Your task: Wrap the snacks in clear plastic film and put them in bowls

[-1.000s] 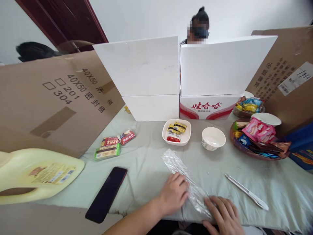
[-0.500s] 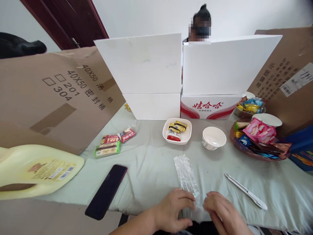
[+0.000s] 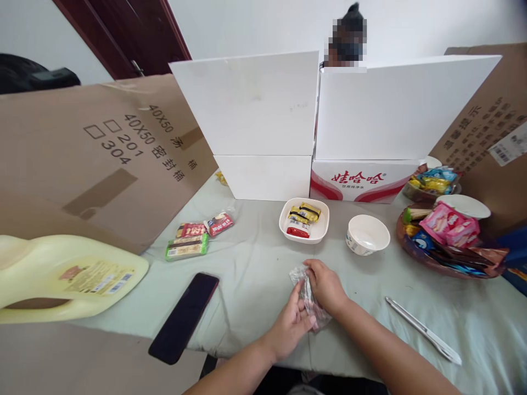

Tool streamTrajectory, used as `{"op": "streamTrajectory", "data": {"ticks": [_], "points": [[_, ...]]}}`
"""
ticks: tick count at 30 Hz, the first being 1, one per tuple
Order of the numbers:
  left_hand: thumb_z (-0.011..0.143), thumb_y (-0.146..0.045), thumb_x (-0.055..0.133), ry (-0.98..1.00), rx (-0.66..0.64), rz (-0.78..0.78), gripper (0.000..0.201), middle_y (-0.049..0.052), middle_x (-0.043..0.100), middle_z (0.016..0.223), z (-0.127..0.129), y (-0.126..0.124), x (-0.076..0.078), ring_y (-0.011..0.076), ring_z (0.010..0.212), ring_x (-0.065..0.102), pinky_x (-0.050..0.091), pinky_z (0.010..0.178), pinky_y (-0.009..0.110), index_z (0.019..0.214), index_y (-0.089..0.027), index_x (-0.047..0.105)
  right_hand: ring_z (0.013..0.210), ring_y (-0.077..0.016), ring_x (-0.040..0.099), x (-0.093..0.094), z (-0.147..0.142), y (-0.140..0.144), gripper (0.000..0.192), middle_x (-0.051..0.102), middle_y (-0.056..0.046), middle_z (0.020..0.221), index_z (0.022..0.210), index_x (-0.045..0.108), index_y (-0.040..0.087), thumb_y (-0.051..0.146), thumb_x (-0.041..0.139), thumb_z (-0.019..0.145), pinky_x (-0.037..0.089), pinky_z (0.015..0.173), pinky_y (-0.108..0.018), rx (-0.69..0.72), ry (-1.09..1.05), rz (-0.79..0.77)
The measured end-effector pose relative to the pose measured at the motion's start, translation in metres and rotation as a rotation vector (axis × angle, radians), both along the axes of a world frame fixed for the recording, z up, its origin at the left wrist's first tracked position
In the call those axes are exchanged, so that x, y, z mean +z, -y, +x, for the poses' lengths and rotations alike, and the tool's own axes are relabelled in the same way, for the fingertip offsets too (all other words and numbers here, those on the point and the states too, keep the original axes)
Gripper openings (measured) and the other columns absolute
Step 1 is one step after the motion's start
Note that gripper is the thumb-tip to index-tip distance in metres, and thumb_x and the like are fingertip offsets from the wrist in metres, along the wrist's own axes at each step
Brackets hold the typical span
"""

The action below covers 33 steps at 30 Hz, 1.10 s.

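Near the front of the cloth-covered table, a clear, crinkled plastic bag (image 3: 308,302) is between my two hands. My left hand (image 3: 290,327) is curled round its lower left side, thumb pointing right. At its upper end my right hand (image 3: 327,286) is closed on the plastic, with the fingertips partly hidden. Just beyond them is a white square dish (image 3: 284,226) with several small yellow and red packets (image 3: 302,216). To its right stands a white bowl (image 3: 373,233) with nothing visible inside.
A black phone (image 3: 185,318) and wrapped snacks (image 3: 187,247) lie left, beside a pale yellow jug (image 3: 78,274). Right are a silver pen-like tool (image 3: 424,329) and a snack basket (image 3: 407,247). White boxes (image 3: 263,178) screen the back; a person (image 3: 349,38) is behind them.
Both hands have come together around the plastic bag and moved farther from the table's front edge. The bag was stretched flat before and is now bunched. The view has shifted slightly.
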<state>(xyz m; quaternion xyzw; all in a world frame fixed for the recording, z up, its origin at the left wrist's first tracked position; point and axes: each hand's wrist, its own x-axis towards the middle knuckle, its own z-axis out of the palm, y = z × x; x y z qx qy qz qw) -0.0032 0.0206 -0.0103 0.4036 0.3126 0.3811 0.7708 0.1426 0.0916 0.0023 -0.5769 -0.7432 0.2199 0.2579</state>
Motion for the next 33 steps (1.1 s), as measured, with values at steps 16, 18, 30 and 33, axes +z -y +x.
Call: {"op": "streamTrajectory", "data": {"ticks": [16, 18, 30, 33], "points": [[0.088, -0.018, 0.049, -0.951, 0.313, 1.138, 0.012, 0.008, 0.061, 0.095, -0.011, -0.022, 0.034, 0.0234, 0.096, 0.056, 0.048, 0.086, 0.042, 0.094, -0.019, 0.059, 0.063, -0.0110, 0.059, -0.011, -0.008, 0.006, 0.020, 0.064, -0.002, 0.095, 0.109, 0.058, 0.022, 0.022, 0.042, 0.097, 0.034, 0.053, -0.024, 0.013, 0.352, 0.129], [0.088, -0.015, 0.046, -0.995, 0.248, 1.226, 0.015, 0.008, 0.062, 0.094, -0.010, -0.035, 0.029, 0.0239, 0.096, 0.057, 0.048, 0.088, 0.043, 0.089, -0.018, 0.060, 0.060, -0.0105, 0.058, -0.012, -0.009, 0.008, 0.020, 0.063, -0.002, 0.093, 0.110, 0.057, 0.022, 0.022, 0.043, 0.097, 0.033, 0.052, -0.024, 0.019, 0.369, 0.156], [0.081, -0.011, 0.053, -1.141, 0.217, 1.149, 0.011, 0.007, 0.060, 0.091, -0.008, -0.046, 0.010, 0.0244, 0.096, 0.053, 0.045, 0.088, 0.042, 0.085, -0.018, 0.060, 0.105, -0.0276, 0.055, 0.007, 0.038, 0.001, 0.024, 0.062, -0.016, 0.110, 0.110, 0.061, 0.013, 0.022, 0.046, 0.094, 0.043, 0.089, -0.042, -0.188, 0.411, 0.330], [0.085, -0.011, 0.049, -1.136, 0.187, 1.141, 0.023, 0.008, 0.062, 0.104, -0.010, -0.047, 0.010, 0.0242, 0.103, 0.052, 0.044, 0.092, 0.043, 0.102, -0.019, 0.063, 0.130, -0.0275, 0.041, 0.010, 0.043, 0.031, 0.037, 0.055, -0.013, 0.133, 0.126, 0.056, 0.015, 0.034, 0.048, 0.094, 0.033, 0.107, -0.045, 0.142, 0.406, 0.439]]}}
